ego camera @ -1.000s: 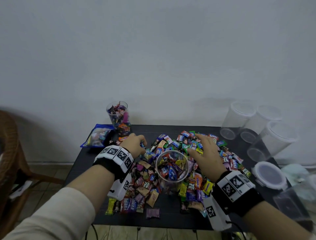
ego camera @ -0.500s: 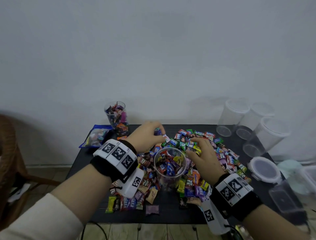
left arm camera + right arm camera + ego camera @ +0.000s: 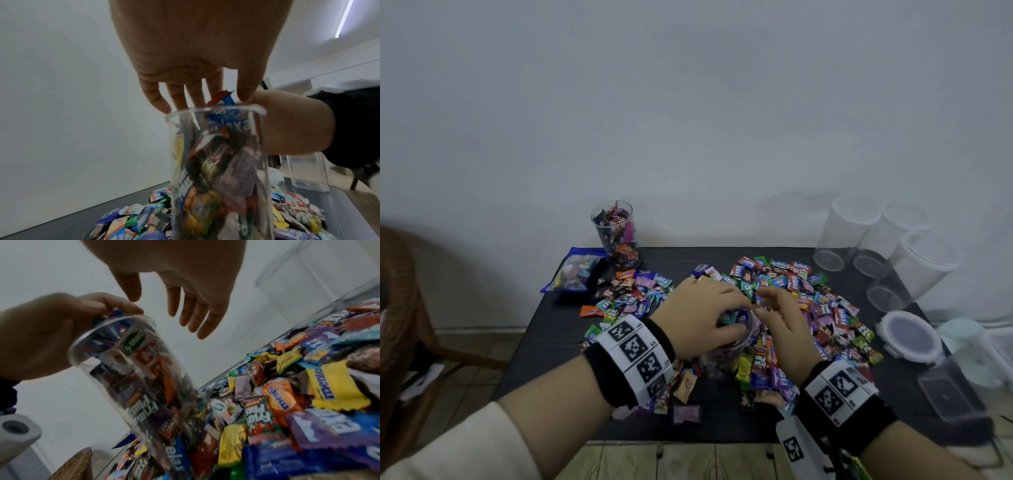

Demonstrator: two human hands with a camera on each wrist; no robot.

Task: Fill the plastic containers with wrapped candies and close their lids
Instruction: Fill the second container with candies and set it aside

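Black table, one, against a white wall.

Clear plastic container, one, upright at the middle of the table, nearly full of wrapped candies; lid off.

Left hand, one: over the container's mouth, fingers and thumb bunched down on a few candies at the rim.

Right hand, one: just beside the container on its right, fingers straight and loosely spread, holding nothing.

Loose candies: one large heap round the container, too many to count.

Filled container, one, far left, no lid on it.

Empty lidded containers, three, tilted together at the far right.

Round lid, one, flat at the right edge.

Square clear tub, one, near right corner.

Blue candy bag, one, far left.

Wicker chair, one, left of the table
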